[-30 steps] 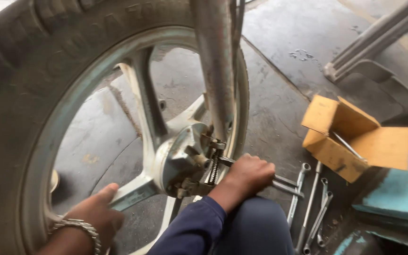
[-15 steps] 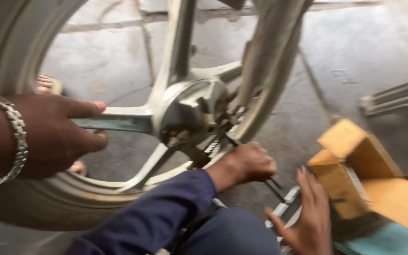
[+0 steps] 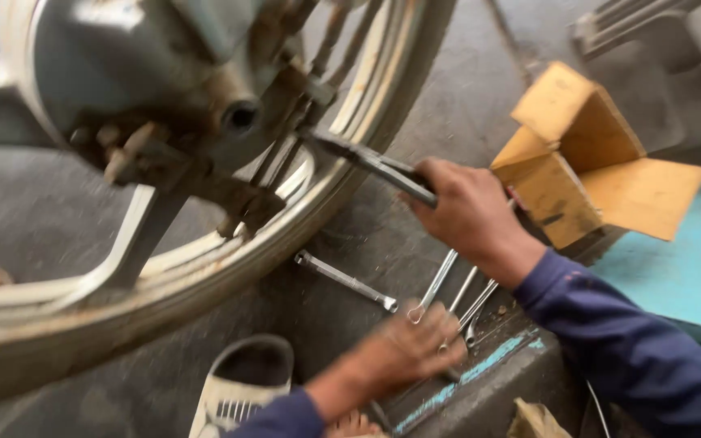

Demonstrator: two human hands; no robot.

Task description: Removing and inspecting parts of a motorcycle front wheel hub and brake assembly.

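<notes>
Underfoot: grey, stained concrete floor (image 3: 448,105) of a workshop, with a raised kerb (image 3: 480,373) edged in chipped turquoise paint at 5 o'clock.
Surroundings: a turquoise panel (image 3: 683,276) at 3 o'clock. An open cardboard box (image 3: 586,162) at 2 o'clock. A pale sandal (image 3: 237,389) on the floor at 6 o'clock.
Wheel: an alloy motorcycle wheel (image 3: 229,259) fills the view from 9 to 12 o'clock, its grimy hub (image 3: 123,73) at 11 o'clock.
Spanners: a bunch of spanners (image 3: 448,280) lies on the floor just right of centre. Their long axes slant from 7 towards 1 o'clock, and one ring end shows at the lower tip.
Single spanner: one spanner (image 3: 342,280) lies apart, its long axis running from 10 to 4 o'clock.
Right hand (image 3: 415,349): blurred, palm down, with the fingers bent over the lower ends of the spanners and touching them. The blur hides whether it grips one.
Left hand: out of sight.
Co-worker's hand (image 3: 468,215): in a dark blue sleeve, entering from 4 o'clock. It is clenched around the handles of pliers (image 3: 367,162), whose nose points to 10 o'clock at the hub.
</notes>
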